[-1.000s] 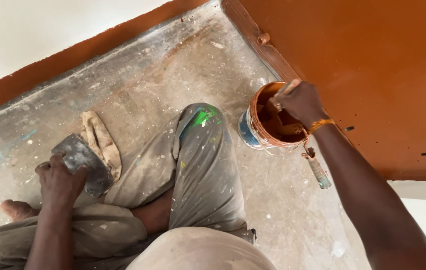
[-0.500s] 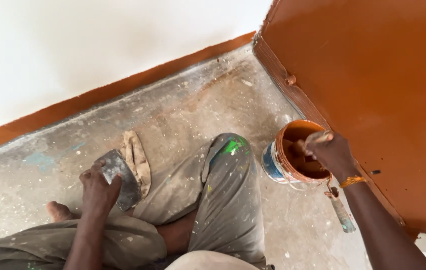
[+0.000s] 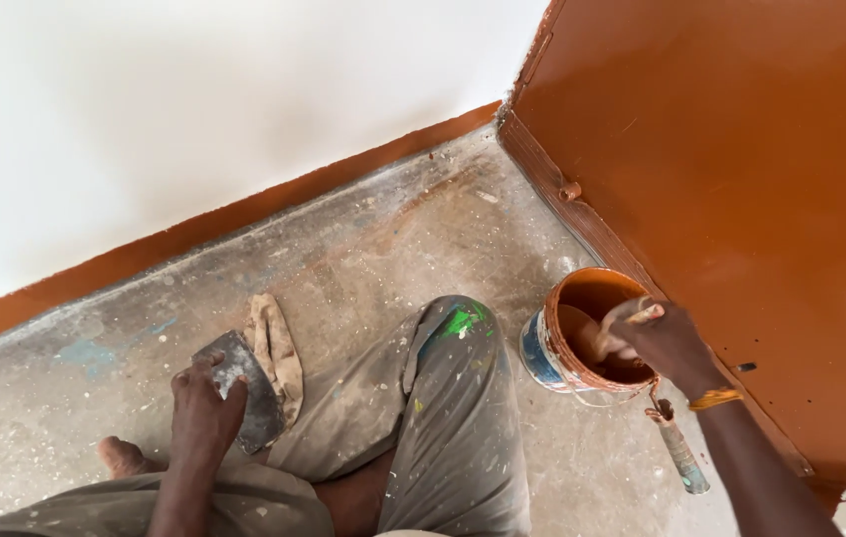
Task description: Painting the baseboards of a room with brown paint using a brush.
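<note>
My right hand (image 3: 664, 343) is closed around a paintbrush handle (image 3: 642, 315), and the brush end dips into a small paint bucket (image 3: 570, 343) holding brown-orange paint. The bucket stands on the floor beside the brown-orange door (image 3: 741, 199). My left hand (image 3: 202, 408) presses down on a flat metal scraper (image 3: 242, 388) that lies on the concrete floor, next to a dirty tan rag (image 3: 276, 353). My bent knee in paint-spattered grey trousers (image 3: 443, 398) sits between the two hands.
A white wall (image 3: 194, 99) with a brown-orange skirting band (image 3: 244, 214) runs along the dusty concrete floor (image 3: 373, 249). A small tool with a round handle (image 3: 683, 457) lies on the floor by the door's foot. My bare foot (image 3: 123, 455) shows at lower left.
The view has tilted up, showing more wall and door. My right hand has stayed at the bucket with the brush in the paint. My left hand has stayed on the scraper.
</note>
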